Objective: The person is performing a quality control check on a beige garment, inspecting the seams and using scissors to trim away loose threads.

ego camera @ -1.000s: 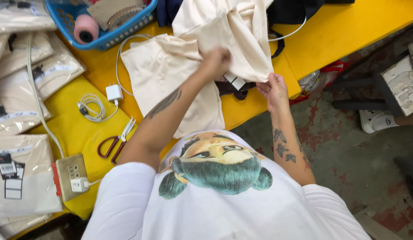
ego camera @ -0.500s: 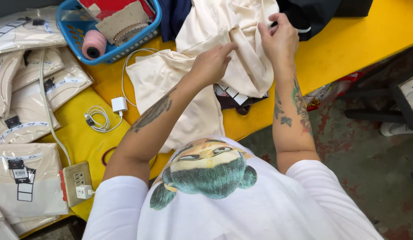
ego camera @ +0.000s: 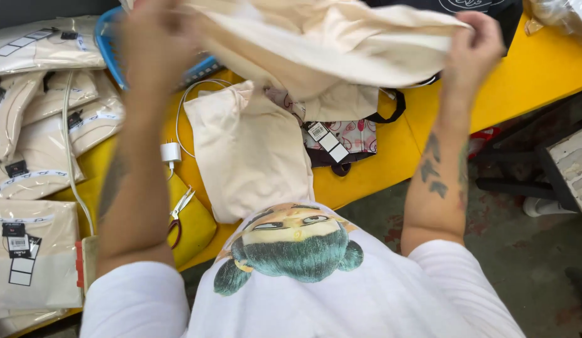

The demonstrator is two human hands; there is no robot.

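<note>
Both my hands hold up a cream cloth garment (ego camera: pixel 341 47) stretched between them above the yellow table (ego camera: pixel 529 69). My left hand (ego camera: pixel 156 40) grips its left end, blurred from motion, in front of a blue basket (ego camera: pixel 112 53). My right hand (ego camera: pixel 472 44) pinches the right end. Below the raised cloth a second cream garment (ego camera: pixel 250 156) lies flat on the table, and beside it a small pink patterned pouch (ego camera: pixel 350 138) with a hanging tag.
Several bagged folded cream garments (ego camera: pixel 34 250) are stacked along the left. A white charger with cable (ego camera: pixel 170 152) and red-handled scissors (ego camera: pixel 178 216) lie left of the flat garment. A dark bag (ego camera: pixel 485 9) sits at the back. A stool (ego camera: pixel 569 166) stands on the floor at right.
Both hands rose and spread apart, lifting the cream garment and stretching it wide. The view moved closer to the table.
</note>
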